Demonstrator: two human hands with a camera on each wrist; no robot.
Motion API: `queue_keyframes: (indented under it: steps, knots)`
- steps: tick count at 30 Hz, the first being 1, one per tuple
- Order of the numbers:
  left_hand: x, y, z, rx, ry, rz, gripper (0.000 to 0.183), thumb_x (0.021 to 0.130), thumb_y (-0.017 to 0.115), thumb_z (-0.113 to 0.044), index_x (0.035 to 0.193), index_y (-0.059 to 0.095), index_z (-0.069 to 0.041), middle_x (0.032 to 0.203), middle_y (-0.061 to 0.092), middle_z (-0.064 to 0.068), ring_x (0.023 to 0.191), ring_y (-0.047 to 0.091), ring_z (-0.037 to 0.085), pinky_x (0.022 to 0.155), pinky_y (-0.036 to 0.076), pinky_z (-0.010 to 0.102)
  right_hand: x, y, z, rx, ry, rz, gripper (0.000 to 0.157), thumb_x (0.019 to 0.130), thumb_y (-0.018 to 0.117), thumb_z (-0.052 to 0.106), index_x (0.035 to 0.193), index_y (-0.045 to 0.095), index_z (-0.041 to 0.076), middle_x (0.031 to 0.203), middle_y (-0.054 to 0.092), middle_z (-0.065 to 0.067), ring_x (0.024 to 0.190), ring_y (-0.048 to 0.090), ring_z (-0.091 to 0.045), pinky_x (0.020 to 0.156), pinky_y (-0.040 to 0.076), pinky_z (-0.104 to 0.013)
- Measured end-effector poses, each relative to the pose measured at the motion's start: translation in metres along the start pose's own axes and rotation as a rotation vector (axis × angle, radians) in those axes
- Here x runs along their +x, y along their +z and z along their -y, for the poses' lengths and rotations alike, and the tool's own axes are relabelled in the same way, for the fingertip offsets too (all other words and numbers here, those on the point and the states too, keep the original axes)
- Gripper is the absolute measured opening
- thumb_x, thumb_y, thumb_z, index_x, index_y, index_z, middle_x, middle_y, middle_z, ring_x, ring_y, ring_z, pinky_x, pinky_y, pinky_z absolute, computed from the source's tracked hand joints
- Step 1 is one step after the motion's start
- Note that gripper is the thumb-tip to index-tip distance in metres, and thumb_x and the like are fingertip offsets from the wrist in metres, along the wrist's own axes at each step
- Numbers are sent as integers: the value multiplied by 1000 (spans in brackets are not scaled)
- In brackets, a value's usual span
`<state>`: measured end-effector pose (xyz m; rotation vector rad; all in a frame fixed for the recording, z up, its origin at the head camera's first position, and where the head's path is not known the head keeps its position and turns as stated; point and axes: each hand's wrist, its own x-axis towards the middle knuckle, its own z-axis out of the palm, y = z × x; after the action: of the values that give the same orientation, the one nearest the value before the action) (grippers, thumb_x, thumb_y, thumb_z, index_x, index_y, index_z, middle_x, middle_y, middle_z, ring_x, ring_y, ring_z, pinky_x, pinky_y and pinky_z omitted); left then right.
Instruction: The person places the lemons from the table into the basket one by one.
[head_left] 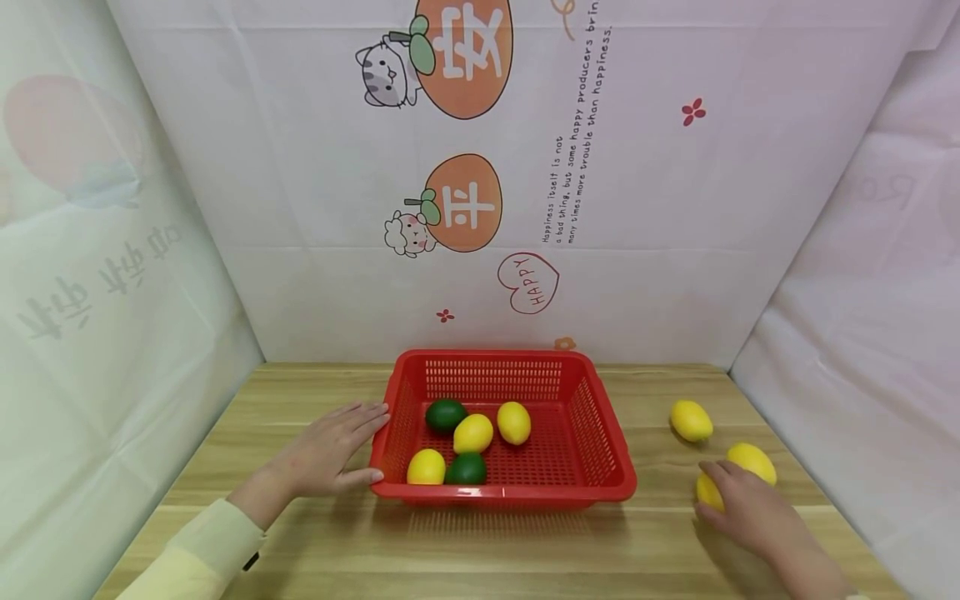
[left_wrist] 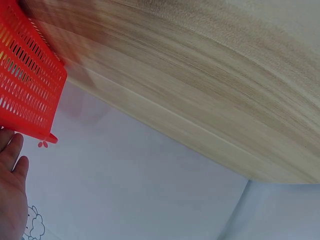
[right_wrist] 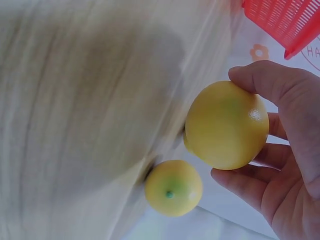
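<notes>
A red plastic basket point(head_left: 502, 492) stands mid-table, holding yellow lemons point(head_left: 513, 423) and dark green, lemon-shaped fruits point(head_left: 466, 468). Against the basket's left rim rests my left hand point(head_left: 330, 450), its fingers extended; the left wrist view shows the fingers beside the red wall point(left_wrist: 30, 90). On the right of the table my right hand point(head_left: 757, 512) grips a lemon point(right_wrist: 227, 125) between thumb and fingers. Right beside it is another lemon point(head_left: 752, 461), seen also in the right wrist view as a lemon point(right_wrist: 173, 188) with a greenish tip.
A further lemon point(head_left: 691, 421) lies on the wooden table point(head_left: 315, 550), right of the basket and behind the right hand. White printed sheeting point(head_left: 300, 208) stands at the back, and plain-looking side sheets point(head_left: 870, 333) border the table left and right.
</notes>
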<state>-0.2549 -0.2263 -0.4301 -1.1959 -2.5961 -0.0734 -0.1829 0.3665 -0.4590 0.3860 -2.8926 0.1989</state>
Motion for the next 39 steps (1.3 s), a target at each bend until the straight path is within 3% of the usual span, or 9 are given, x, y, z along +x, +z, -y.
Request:
queue_keyframes:
  steps: [19,29,39]
  knots:
    - [0,0,-1,-9,-30,28,79,91,52,-61,142,48,0,146,46,14,135,40,32,111,31,48,18,-14,18,-23,-113,-76,57,71,84,18,115,61,-9,109,62,-27,95,62,-44,80,51,-56]
    - [0,2,0,2,-13,-14,79,90,55,-61,139,50,0,144,48,14,133,43,31,109,34,48,29,-25,32,-56,-141,-74,56,73,82,17,118,59,-8,113,58,-32,96,61,-47,78,52,-57]
    - [0,1,-1,-12,-44,33,80,91,53,-62,142,47,-2,147,45,12,136,39,30,112,30,47,43,-33,41,-73,-285,-234,58,64,85,6,114,59,-8,111,58,-31,98,59,-47,77,53,-56]
